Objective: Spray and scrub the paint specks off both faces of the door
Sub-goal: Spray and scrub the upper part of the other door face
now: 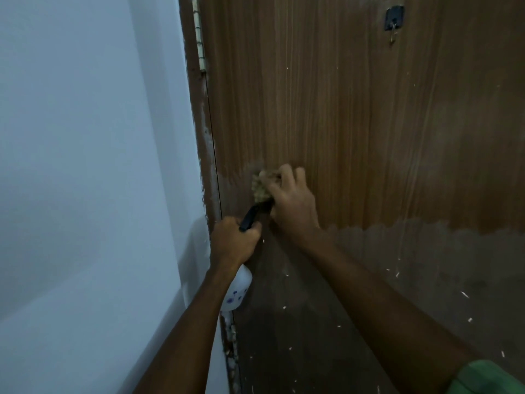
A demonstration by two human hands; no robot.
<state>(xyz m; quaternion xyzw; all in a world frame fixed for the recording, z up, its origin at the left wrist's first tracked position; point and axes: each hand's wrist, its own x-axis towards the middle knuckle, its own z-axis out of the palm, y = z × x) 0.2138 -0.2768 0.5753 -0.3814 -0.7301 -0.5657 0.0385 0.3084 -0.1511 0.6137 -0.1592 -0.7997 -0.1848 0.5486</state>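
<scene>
Green cloth of a sleeve [488, 378] fills the lower right corner, nearest the lens, and from it the bare right forearm runs up and left to the right hand [292, 199]. Its fingers [287, 173] are curled round a pale, yellowish, rough-textured scrub pad [260, 187] and press it flat against the brown wood-grain door [355, 109]. Just above and left of those fingers the door surface shows a dull greyish smear.

Below and left of the right hand, nearly touching it, the left hand [234, 241] grips the neck of a white plastic spray bottle with small blue and purple dots [237, 291]. The bottle body hangs beneath the left fingers, which are wrapped tight round it. The bottle's black trigger head [252, 213] sticks up out of the fist and points toward the scrub pad, its tip hidden behind the right hand.

White paint specks [396, 274] are scattered over the darker lower part of the door, below and right of both hands, with a few fainter ones higher up. A dark square wall hook with a metal prong [394, 18] sits on the door far above the right fingers. Left of the left fingers runs the paint-smeared brown door frame [203, 132] with a cream hinge [199, 38] near the top, and beyond it a pale blue-white wall [85, 166].
</scene>
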